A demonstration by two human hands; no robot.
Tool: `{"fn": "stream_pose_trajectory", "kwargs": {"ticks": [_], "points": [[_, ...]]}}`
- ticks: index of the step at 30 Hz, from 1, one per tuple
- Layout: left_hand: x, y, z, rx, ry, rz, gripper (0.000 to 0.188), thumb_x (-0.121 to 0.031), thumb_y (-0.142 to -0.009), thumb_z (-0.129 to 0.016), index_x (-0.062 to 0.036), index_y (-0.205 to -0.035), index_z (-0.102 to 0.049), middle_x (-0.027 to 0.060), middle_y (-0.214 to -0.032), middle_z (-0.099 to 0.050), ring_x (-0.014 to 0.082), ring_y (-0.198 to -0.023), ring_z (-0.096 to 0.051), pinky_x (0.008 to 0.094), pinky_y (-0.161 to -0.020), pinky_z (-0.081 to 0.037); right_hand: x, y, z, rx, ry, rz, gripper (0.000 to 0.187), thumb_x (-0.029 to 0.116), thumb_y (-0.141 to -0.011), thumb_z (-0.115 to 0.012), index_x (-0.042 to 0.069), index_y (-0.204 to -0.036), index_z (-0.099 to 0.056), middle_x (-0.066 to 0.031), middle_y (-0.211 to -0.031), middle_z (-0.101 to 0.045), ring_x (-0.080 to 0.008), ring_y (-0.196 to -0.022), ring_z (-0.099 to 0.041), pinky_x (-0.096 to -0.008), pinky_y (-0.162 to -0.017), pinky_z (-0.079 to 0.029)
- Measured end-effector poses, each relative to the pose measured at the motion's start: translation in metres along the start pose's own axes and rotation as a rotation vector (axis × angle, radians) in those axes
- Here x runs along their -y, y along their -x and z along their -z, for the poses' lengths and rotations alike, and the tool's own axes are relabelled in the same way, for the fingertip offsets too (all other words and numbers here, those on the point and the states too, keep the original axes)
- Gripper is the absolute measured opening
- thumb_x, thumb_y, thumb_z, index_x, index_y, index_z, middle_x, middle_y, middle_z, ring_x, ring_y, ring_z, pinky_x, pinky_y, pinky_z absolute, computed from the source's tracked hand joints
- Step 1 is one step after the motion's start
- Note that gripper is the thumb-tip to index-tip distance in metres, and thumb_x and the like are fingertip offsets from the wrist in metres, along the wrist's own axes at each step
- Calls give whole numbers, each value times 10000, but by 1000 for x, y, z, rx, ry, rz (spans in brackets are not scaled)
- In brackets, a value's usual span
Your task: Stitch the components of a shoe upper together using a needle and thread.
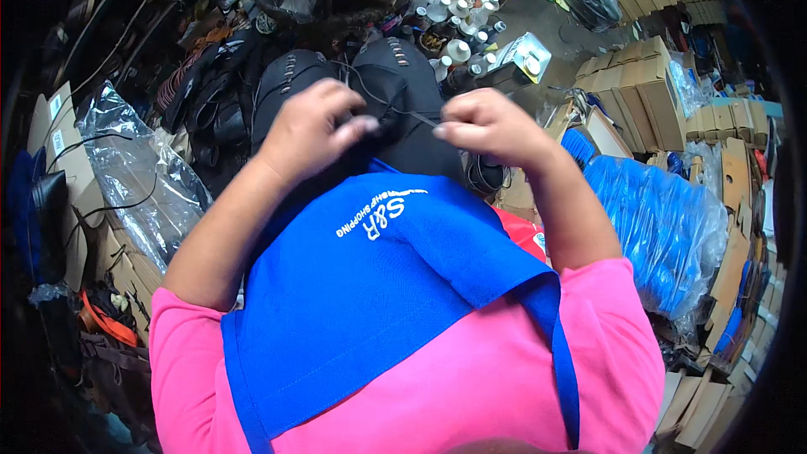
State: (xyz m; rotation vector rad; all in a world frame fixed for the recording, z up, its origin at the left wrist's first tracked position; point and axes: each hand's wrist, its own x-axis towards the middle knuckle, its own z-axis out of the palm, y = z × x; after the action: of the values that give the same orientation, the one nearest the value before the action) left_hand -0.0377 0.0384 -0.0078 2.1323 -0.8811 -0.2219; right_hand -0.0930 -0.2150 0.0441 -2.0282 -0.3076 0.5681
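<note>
Over my black-clad knees, my right hand (483, 126) is closed in a pinch on a thin dark cord (420, 117). The cord stretches leftward across a dark, soft-looking piece (387, 101) in my lap, whose kind I cannot make out against the black cloth. My left hand (324, 122) is beside that piece, a little blurred, with its fingers curled in and the thumb bent toward them. What lies in its fingers, if anything, is hidden. A blue apron (403, 244) covers my lap below both hands.
Several white-capped bottles (458, 52) stand ahead, beside a clear tub (525, 57). To the right are cardboard boxes (626, 88) and blue goods in clear plastic (660, 227). Clear plastic sheeting (139, 172) lies left, near dark straps (223, 88).
</note>
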Motion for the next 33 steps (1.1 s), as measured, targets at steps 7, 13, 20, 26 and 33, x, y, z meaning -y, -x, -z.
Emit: {"fn": "stream_pose_trajectory", "kwargs": {"ticks": [7, 13, 20, 26, 33], "points": [[26, -62, 3, 166, 359, -1, 204, -97, -821, -655, -25, -1011, -675, 46, -956, -643, 154, -922, -594, 283, -857, -455, -1, -1, -7, -259, 133, 48, 194, 50, -842, -624, 12, -1026, -672, -27, -836, -612, -87, -756, -557, -246, -681, -465], [43, -80, 0, 522, 591, 89, 222, -126, -823, -675, -25, -1022, -676, 2, -897, -670, 72, -831, -573, 243, -775, -458, -4, -14, -12, -307, 438, -5, 231, 137, -765, -583, 96, -953, -712, -126, -848, -623, -280, -810, -618, -354, -744, -501], [46, -82, 3, 566, 589, 75, 252, -107, -803, -672, -34, -1044, -688, 24, -921, -673, 103, -864, -587, 262, -821, -454, 10, -23, -15, -311, 586, -39, 215, 153, -761, -582, 92, -915, -718, -135, -835, -632, -296, -801, -621, -376, -756, -503], [46, -86, 1, 595, 547, 99, 270, -98, -795, -671, -21, -1054, -680, 57, -984, -669, 139, -929, -596, 286, -879, -450, 1, -23, -20, -358, 496, 4, 202, 138, -741, -600, 79, -897, -715, -134, -818, -640, -306, -809, -623, -383, -749, -506], [43, -87, -2, 586, 505, 57, 261, -97, -809, -667, -14, -1057, -674, 69, -1005, -653, 153, -968, -588, 289, -897, -441, 4, -38, -7, -227, 666, 73, 196, 132, -742, -631, 95, -914, -718, -122, -807, -626, -292, -804, -609, -377, -746, -495]]}}
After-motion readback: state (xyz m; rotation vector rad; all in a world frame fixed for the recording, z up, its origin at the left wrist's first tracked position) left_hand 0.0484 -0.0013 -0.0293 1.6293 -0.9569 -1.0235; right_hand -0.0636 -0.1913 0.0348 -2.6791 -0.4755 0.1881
